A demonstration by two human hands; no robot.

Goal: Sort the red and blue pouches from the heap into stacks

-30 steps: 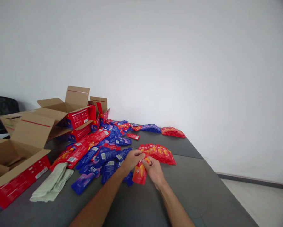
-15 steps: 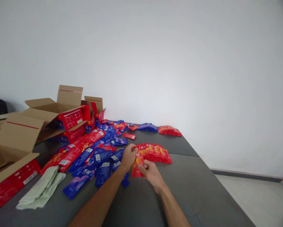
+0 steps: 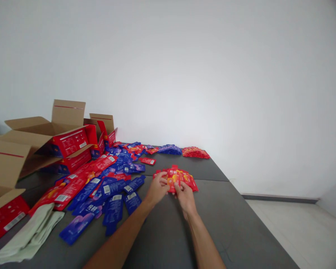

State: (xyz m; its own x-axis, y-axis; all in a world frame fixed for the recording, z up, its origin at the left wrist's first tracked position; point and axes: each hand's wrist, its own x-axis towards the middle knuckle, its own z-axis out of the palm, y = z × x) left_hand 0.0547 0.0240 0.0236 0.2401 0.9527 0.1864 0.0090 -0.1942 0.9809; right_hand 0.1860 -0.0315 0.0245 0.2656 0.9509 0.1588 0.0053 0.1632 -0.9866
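Note:
A red packet [image 3: 173,178] with orange fruit print stands tilted at the front of a fanned row of red packets [image 3: 190,181]. My right hand [image 3: 185,196] pinches its lower right edge between thumb and fingers. At the packet's left side is my left hand [image 3: 157,189], its fingers slightly curled and apart, close to the packet's edge, with nothing visibly gripped. Left of my hands, loose blue packets [image 3: 113,209] and red packets [image 3: 74,186] lie in a spread heap on the dark table [image 3: 212,224].
Open cartons [image 3: 69,142] line the left side, with another open box [image 3: 9,215] nearer. A folded pale cloth [image 3: 30,235] lies at the front left. At the back are a blue packet row [image 3: 170,149] and a red packet row [image 3: 196,152]. The wall stands behind.
The red packet has moved from in front of the fanned row up against it. My left hand has let go of its top and lowered to its side. The view has shifted slightly right.

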